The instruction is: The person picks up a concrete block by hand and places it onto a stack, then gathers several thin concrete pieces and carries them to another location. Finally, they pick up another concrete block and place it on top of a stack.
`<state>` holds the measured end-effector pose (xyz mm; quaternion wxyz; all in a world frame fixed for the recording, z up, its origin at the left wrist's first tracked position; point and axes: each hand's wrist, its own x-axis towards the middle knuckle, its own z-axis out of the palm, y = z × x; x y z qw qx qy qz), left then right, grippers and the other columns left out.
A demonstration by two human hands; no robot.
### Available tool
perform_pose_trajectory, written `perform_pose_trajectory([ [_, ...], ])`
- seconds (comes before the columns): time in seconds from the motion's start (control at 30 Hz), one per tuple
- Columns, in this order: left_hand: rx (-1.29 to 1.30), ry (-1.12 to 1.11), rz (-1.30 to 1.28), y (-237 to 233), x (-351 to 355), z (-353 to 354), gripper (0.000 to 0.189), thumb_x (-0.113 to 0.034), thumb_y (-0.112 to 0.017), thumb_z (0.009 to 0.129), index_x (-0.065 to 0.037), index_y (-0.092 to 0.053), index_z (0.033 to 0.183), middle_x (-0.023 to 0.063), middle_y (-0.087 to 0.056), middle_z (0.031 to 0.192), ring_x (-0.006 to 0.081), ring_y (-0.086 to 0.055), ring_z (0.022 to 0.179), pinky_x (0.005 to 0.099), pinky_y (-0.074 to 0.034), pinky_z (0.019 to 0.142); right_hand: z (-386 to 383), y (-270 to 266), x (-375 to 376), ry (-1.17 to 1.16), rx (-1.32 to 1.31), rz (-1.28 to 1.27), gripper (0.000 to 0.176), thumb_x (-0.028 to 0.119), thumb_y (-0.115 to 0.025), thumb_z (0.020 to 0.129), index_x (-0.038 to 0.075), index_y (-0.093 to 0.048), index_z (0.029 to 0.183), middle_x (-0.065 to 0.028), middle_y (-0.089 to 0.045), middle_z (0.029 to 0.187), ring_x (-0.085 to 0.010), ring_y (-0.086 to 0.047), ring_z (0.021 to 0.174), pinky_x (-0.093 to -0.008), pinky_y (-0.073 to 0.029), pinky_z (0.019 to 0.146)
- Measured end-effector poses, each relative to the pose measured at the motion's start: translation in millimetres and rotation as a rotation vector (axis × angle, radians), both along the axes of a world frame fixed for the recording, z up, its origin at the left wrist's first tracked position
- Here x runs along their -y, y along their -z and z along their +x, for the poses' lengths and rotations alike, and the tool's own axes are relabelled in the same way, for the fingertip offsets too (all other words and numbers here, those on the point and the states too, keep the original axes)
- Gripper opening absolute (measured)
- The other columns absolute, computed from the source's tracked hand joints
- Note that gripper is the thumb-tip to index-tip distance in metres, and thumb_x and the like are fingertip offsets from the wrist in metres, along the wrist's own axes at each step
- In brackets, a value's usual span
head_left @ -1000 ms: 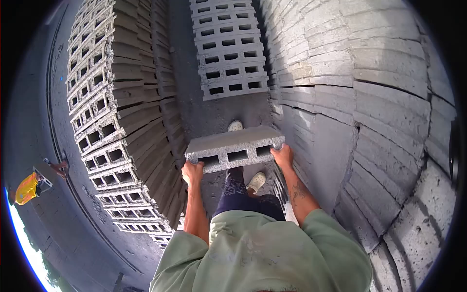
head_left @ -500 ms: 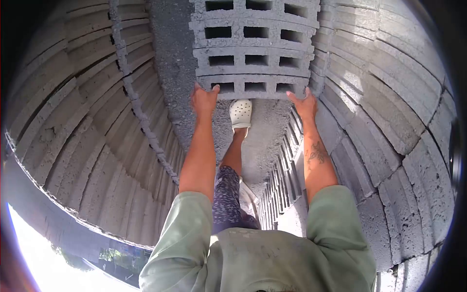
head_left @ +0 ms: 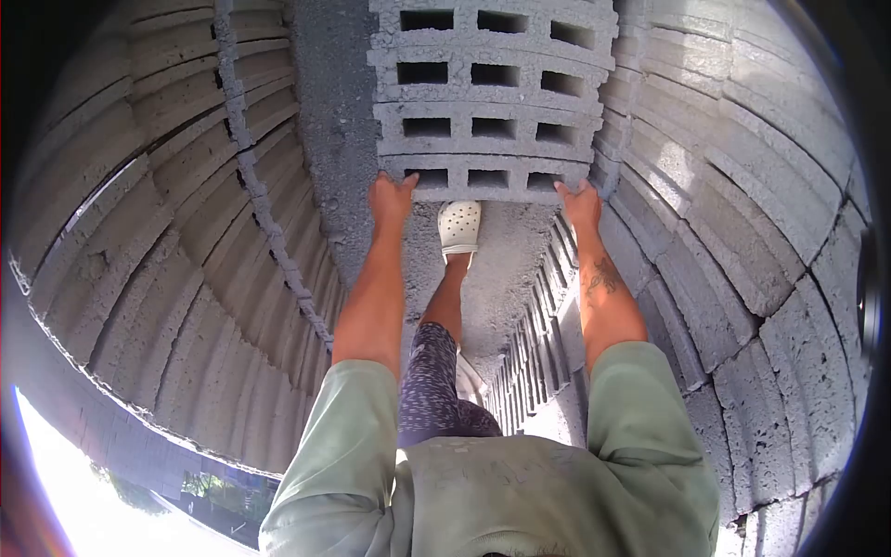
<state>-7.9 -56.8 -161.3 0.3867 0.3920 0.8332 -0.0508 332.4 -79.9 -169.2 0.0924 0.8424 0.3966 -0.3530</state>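
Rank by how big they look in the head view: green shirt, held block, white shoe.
green shirt (closest to the camera, so it may only look biggest)
block
white shoe

The hollow concrete block (head_left: 487, 176) is grey and rough-grained, a long rectangular unit with three rectangular cavities in a row, their openings turned up toward the camera. It lies level and crosswise, its long side running left to right. It sits at the near end of a row of like blocks (head_left: 492, 74), flush against the nearest one. The left hand (head_left: 390, 200) grips its left end and the right hand (head_left: 582, 202) its right end. Whether its underside rests on the ground cannot be told.
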Motion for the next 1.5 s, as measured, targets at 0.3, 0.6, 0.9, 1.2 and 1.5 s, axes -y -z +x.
perform_pose_trajectory([
  [0.3, 0.076, 0.341, 0.117, -160.9, 220.4, -59.5, 0.038, -0.024, -0.063, 0.074, -0.002, -0.06, 0.104, 0.0248, -0.059, 0.102, 0.0407, -0.056, 0.096, 0.0442, -0.044, 0.086, -32.6, -137.7, 230.3, 0.24, -0.469, -0.241, 0.069, 0.026, -0.075, 0.068, -0.009, -0.046, 0.12, -0.0194, -0.058, 0.114, -0.0233, -0.057, 0.105, -0.0305, -0.045, 0.088],
  [0.6, 0.262, 0.609, 0.072, -302.0, 322.6, -53.1, 0.023, -0.024, -0.054, 0.077, -0.008, -0.067, 0.087, 0.0174, -0.064, 0.089, 0.0335, -0.062, 0.086, 0.0412, -0.05, 0.076, -4.1, -301.3, 334.4, -0.079, -0.595, -0.051, 0.041, 0.038, -0.066, 0.071, 0.009, -0.066, 0.101, -0.0115, -0.066, 0.093, -0.0262, -0.064, 0.086, -0.0321, -0.049, 0.077],
  [0.9, 0.059, 0.445, 0.756, -382.8, 316.8, -43.8, 0.017, -0.02, -0.058, 0.075, -0.01, -0.067, 0.086, 0.0054, -0.066, 0.083, 0.0242, -0.064, 0.074, 0.0336, -0.051, 0.065, 30.8, -379.7, 267.1, 0.192, -0.58, 0.494, 0.042, 0.022, -0.069, 0.074, -0.002, -0.059, 0.108, -0.0122, -0.066, 0.094, -0.0158, -0.062, 0.083, -0.0288, -0.049, 0.073],
  [1.2, 0.129, 0.377, 0.505, -373.3, 439.6, -119.4, 0.034, -0.032, -0.06, 0.073, -0.006, -0.066, 0.094, 0.0187, -0.064, 0.089, 0.0313, -0.062, 0.091, 0.0382, -0.049, 0.08, -6.1, -354.6, 388.7, -0.165, -0.592, 0.37, 0.034, 0.027, -0.069, 0.073, 0.0, -0.066, 0.092, -0.0088, -0.067, 0.083, -0.0156, -0.062, 0.074, -0.029, -0.048, 0.066],
  [1.5, -0.025, 0.727, -0.078, -389.8, 438.5, -171.1, 0.04, -0.035, -0.064, 0.071, -0.005, -0.066, 0.096, 0.0251, -0.061, 0.1, 0.0347, -0.059, 0.097, 0.041, -0.046, 0.086, -28.4, -359.5, 489.4, -0.053, -0.455, 0.323, 0.025, 0.031, -0.061, 0.07, 0.008, -0.068, 0.079, -0.0121, -0.065, 0.074, -0.0241, -0.062, 0.071, -0.0364, -0.047, 0.068],
])
